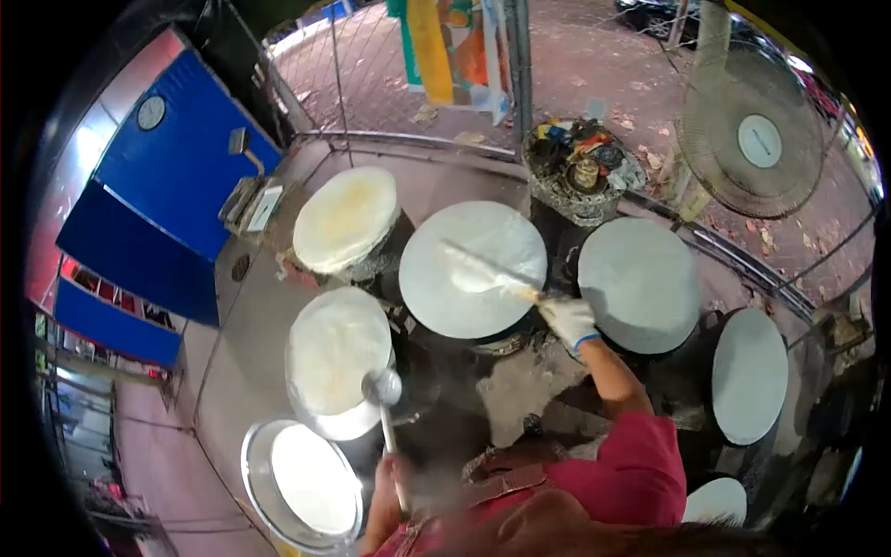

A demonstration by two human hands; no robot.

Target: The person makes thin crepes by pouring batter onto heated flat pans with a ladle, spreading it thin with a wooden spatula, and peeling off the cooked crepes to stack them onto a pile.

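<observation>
My left hand (388, 478) is wrapped round the handle of a metal ladle (381, 386), whose bowl hangs over the edge of the left round griddle (336, 348). A white layer of batter covers most of that griddle. In a white glove with a blue cuff, my right hand (568, 320) grips a long, flat spreader (492, 267). Its blade lies across a wet white patch of batter (473, 277) on the middle round griddle (436, 302). Below the ladle, near my left hand, stands a metal pot (252, 478) of white batter (311, 473).
A batter-covered griddle (345, 218) stands at the back left. Further pale griddles (640, 283) (750, 376) (716, 501) curve round to the right. Beyond them are a container heaped with odds and ends (585, 172), a large fan (761, 139) and a metal rail (761, 265).
</observation>
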